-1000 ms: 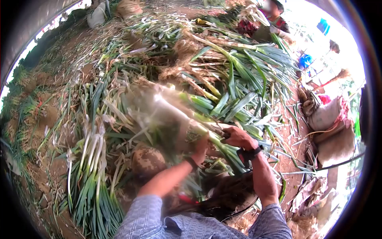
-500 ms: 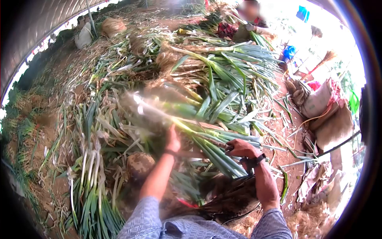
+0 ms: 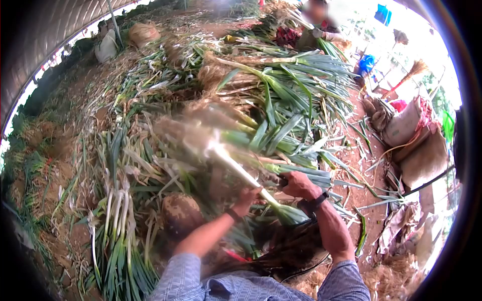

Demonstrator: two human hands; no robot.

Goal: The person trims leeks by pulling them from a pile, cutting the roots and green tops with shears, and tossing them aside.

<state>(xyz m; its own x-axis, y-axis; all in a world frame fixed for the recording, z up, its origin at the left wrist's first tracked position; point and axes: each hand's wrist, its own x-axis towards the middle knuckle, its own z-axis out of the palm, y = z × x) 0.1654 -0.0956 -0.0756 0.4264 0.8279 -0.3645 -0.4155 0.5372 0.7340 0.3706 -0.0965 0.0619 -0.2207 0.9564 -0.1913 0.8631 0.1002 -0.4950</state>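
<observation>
My left hand (image 3: 246, 199) is closed around a leek (image 3: 238, 170) near its green end. The leek slants up and left, its white shaft bare and its root end blurred. Just to the right, my right hand (image 3: 301, 185), with a dark band on the wrist, is closed on a thin dark tool (image 3: 273, 177); its kind is not clear. The tool points left, close to the leek. Behind both hands lies a heap of untrimmed leeks (image 3: 286, 90) with brown roots. Cleaned leeks (image 3: 119, 210) with white shafts lie together at the lower left.
Loose leaves and peelings cover much of the ground. Sacks (image 3: 404, 123) and a broom (image 3: 414, 70) stand at the right. Another person (image 3: 321, 35) sits beyond the heap, holding leeks. A patterned knee (image 3: 181, 213) is below my left forearm. Two sacks (image 3: 144, 34) rest at the far left.
My left hand has moved right and down, closer to my right hand. The leek's white shaft now shows bare, and its root end has come right. My right hand has shifted slightly up.
</observation>
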